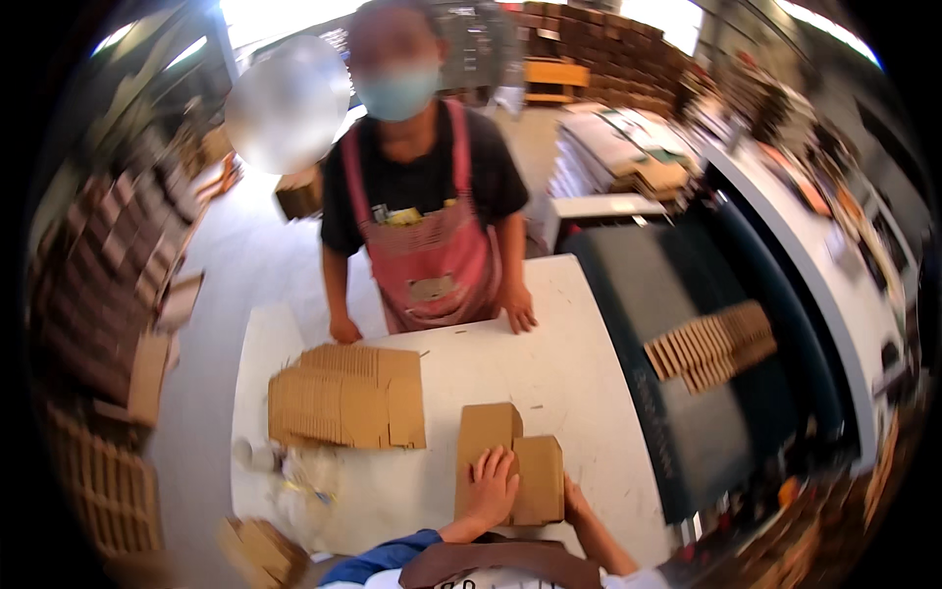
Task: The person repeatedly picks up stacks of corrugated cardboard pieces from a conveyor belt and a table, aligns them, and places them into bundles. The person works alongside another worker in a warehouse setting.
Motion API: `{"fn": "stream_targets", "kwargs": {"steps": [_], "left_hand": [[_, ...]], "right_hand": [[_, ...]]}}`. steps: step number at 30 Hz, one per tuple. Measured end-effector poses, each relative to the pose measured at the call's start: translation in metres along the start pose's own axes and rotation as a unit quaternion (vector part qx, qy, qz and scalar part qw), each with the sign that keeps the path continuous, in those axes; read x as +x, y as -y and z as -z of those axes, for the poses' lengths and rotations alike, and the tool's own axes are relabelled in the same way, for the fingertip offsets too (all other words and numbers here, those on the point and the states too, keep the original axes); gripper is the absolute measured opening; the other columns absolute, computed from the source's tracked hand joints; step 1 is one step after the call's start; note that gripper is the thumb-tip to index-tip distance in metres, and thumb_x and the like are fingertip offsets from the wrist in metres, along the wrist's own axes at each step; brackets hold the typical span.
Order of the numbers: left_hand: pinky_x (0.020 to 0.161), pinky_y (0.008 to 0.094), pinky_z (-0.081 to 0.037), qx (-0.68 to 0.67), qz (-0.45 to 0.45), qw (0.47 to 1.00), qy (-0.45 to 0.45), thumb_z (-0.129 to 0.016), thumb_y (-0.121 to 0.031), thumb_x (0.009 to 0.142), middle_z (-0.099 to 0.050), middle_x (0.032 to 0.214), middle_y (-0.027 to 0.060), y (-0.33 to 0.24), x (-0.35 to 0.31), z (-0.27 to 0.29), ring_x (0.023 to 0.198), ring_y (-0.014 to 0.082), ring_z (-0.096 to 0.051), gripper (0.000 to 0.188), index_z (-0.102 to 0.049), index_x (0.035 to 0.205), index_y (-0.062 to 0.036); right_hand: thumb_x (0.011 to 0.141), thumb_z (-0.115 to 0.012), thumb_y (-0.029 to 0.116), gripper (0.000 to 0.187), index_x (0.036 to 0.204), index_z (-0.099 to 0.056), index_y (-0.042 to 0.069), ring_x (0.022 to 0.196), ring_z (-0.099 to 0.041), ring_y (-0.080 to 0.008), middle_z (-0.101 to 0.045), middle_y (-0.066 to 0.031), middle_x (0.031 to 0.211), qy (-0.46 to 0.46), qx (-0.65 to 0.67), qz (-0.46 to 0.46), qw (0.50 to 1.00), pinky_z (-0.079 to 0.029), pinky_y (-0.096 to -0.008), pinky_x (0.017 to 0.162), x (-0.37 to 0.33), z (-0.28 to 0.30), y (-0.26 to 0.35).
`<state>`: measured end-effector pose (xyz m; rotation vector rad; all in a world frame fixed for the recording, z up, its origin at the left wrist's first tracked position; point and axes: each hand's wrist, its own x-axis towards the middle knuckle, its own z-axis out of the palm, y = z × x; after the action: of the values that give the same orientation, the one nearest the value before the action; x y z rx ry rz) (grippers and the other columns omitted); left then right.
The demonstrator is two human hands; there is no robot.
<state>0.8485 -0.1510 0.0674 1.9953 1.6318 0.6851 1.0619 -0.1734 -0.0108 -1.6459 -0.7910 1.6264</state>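
In front of me on the white table lies a stack of flat brown cardboard box blanks (541,469), stepped along its outline. My left hand (494,483) rests flat on top of it, fingers slightly spread. Against the stack's right edge is my right hand (577,501); its fingers are mostly hidden, so their grip does not show. To the left on the same table sits a second pile of folded cardboard blanks (345,398), fanned in overlapping layers.
Across the white table (491,368) stands a person in a pink apron (432,260), one hand on its edge. A dark green conveyor belt (667,294) on the right carries fanned cardboard pieces (713,346). Cardboard stacks (108,265) line the left; a wooden pallet (103,481) stands lower left.
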Motion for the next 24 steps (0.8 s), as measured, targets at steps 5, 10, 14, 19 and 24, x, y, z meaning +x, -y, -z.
{"fn": "stream_targets", "kwargs": {"steps": [5,10,14,19,24], "left_hand": [[0.109,0.0598,-0.015,0.066,0.017,0.997,0.037,-0.05,-0.031,0.094,-0.031,0.149,0.0065,-0.026,-0.004,-0.001,0.139,0.0261,-0.023,0.051,-0.04,0.14,-0.013],[0.108,0.0624,-0.014,0.049,0.025,0.997,0.046,-0.052,-0.029,0.093,-0.03,0.149,0.0096,-0.027,-0.007,-0.003,0.14,0.0293,-0.02,0.051,-0.041,0.14,-0.0124],[0.108,0.0627,-0.013,0.015,0.01,0.998,0.065,-0.05,-0.027,0.094,-0.032,0.148,0.0094,-0.022,-0.009,0.0,0.14,0.0297,-0.02,0.046,-0.044,0.137,-0.0135],[0.103,0.0558,-0.023,-0.134,-0.079,0.982,0.106,-0.052,-0.027,0.093,-0.05,0.133,0.0084,-0.036,0.036,0.002,0.131,0.0286,-0.036,0.036,-0.052,0.126,-0.0111],[0.099,0.0421,-0.036,-0.232,-0.154,0.951,0.136,-0.054,-0.022,0.093,-0.061,0.117,0.0076,-0.108,0.118,-0.069,0.117,0.0253,-0.051,0.028,-0.056,0.118,-0.0098]], "right_hand": [[0.095,-0.041,0.056,0.07,0.127,-0.05,-0.006,0.104,-0.061,-0.0273,-0.062,-0.0194,0.113,-0.074,0.004,-0.048,0.996,-0.051,-0.0332,0.082,-0.019,0.017,0.029],[0.082,-0.07,0.028,0.079,0.143,-0.029,0.002,0.113,-0.057,-0.0327,-0.056,-0.0228,0.124,-0.068,-0.23,0.096,0.966,-0.046,-0.0389,0.094,-0.041,-0.022,0.083],[0.074,-0.076,0.021,0.086,0.144,-0.028,0.002,0.117,-0.054,-0.0313,-0.053,-0.0241,0.128,-0.068,-0.171,0.148,0.972,-0.045,-0.0373,0.097,-0.046,-0.032,0.083],[0.075,-0.076,0.018,0.088,0.144,-0.025,0.002,0.118,-0.053,-0.0295,-0.052,-0.0202,0.13,-0.063,-0.187,0.129,0.972,-0.043,-0.0354,0.097,-0.018,-0.005,0.034],[0.075,-0.074,0.016,0.068,0.132,-0.041,0.0,0.1,-0.062,-0.0217,-0.063,-0.0152,0.112,-0.015,-0.203,0.125,0.971,-0.048,-0.0325,0.085,-0.006,0.006,0.001]]}}
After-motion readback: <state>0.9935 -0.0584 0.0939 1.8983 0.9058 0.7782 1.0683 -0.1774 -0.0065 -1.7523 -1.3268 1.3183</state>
